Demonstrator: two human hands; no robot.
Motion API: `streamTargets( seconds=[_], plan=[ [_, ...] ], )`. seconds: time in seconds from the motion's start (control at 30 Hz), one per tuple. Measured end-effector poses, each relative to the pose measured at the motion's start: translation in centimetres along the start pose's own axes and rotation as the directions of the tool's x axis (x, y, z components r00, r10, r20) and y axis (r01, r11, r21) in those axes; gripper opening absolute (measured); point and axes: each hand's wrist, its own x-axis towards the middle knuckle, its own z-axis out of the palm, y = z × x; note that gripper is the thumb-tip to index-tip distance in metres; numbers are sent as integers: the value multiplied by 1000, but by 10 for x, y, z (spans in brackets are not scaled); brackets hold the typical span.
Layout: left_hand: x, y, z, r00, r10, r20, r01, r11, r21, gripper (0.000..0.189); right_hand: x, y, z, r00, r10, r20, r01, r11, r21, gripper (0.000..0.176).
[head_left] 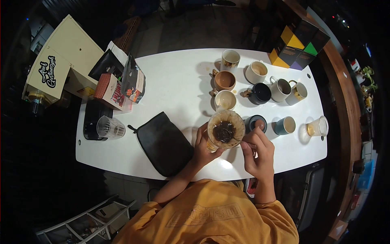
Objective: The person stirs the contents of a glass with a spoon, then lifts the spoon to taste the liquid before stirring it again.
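My left hand [204, 147] is closed round the side of a coffee dripper [212, 147], just past the table's front edge nearest me. Inside it, a stained paper filter [237, 121] holds dark wet coffee grounds [222, 129]. A thin-handled spoon [237, 140] reaches over the rim into the grounds, its bowl hidden. My right hand [259, 153] pinches the spoon's handle. Directly beyond the dripper is a cream mug [225, 100]; a dark round cup [264, 120] sits behind my right fingers. A black zip pouch [164, 144] lies left of my left hand.
Several mugs, including a brown mug [224, 81] and black mug [260, 94], stand beyond my hands on the white table [170, 81]. A blue cup [285, 125] and glass [317, 127] stand right. Coffee bags [133, 79], a clear tumbler [111, 127] and a cream machine [61, 53] are left.
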Motion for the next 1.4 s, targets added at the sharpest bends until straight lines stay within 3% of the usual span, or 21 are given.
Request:
streamTargets(
  seconds=[0.33,0.53,0.8,1.13,1.4],
  plan=[
    [-1,-3,0,1000,0,22,0,1000,13,75,-3,-2,-8,996,-44,-72,44,999,-7,10],
    [-1,-2,-1,1000,-12,5,12,1000,-29,76,-4,4,-4,999,25,41,-25,1000,1,9],
    [0,0,-2,1000,-13,-1,13,998,-54,76,3,6,-4,1000,-23,5,23,989,-145,10],
    [1,3,-1,1000,-8,-12,8,1000,-8,73,2,5,-10,993,-85,-83,69,982,-178,11],
    [2,3,-2,1000,-11,-2,11,1000,-26,73,-3,5,-2,996,21,90,-9,992,-127,10]
  ],
)
